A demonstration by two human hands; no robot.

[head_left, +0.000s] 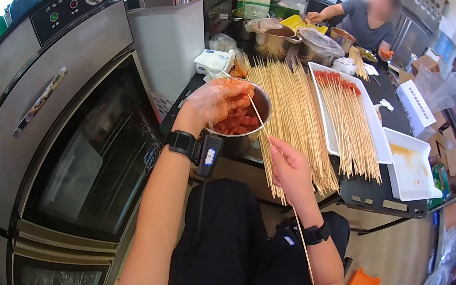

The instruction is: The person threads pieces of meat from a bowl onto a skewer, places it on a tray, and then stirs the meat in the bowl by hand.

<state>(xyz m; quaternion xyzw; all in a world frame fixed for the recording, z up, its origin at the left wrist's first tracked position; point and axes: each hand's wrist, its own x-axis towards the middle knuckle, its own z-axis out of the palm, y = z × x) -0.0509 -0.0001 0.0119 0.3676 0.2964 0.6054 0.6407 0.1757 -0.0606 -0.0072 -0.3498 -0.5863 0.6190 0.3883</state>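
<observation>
My left hand, in a clear plastic glove smeared red, is over a steel pot of red meat pieces. Its fingers are bent together near the tip of a wooden skewer; what they hold is hard to make out. Bare, my right hand pinches that skewer below the pot's rim. Just right of the pot lies a wide bundle of bare skewers. Beyond it, a white tray holds skewers with red meat at their far ends.
A second white tray with stains is at the table's right end. Across the table sits another person near pots and a yellow tray. A tissue box stands behind the pot. A steel cabinet is at left.
</observation>
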